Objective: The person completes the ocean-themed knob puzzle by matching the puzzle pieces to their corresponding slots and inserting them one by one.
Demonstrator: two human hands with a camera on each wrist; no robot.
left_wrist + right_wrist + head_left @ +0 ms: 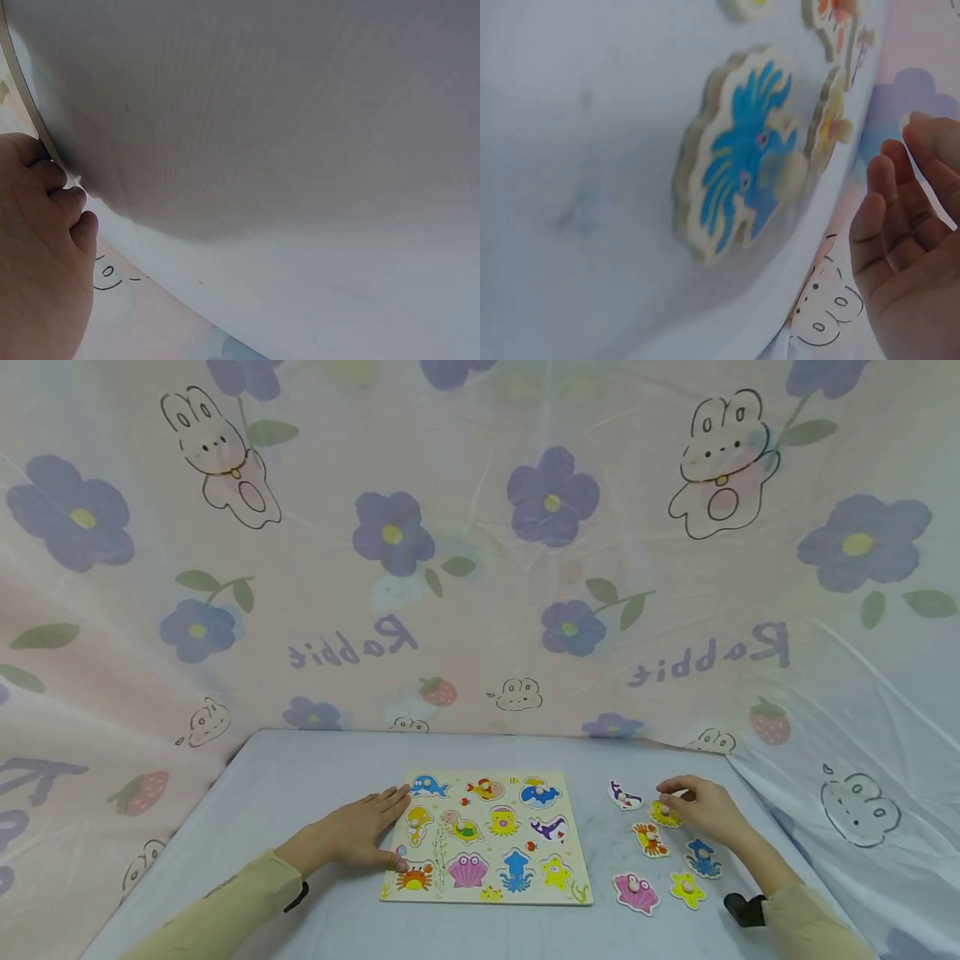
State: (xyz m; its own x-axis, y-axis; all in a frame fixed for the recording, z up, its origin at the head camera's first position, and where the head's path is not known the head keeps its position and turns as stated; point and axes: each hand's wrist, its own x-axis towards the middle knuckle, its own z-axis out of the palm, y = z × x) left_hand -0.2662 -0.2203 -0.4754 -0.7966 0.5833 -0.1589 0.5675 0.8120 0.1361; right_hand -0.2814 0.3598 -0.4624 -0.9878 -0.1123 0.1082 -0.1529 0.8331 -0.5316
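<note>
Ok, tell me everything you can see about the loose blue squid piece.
The blue squid piece looks like painted wood: a thick slab with a pale edge, wavy tentacles, two eyes and a round, light knob. It lies flat, picture up, on the white tabletop, between the right hand and the loose yellow star piece in the head view. Only the tabletop appears to touch it.

Puzzle board [572,847] on table [315,777] | loose pieces [649,841] right of board | curtain [480,589] behind table
</note>
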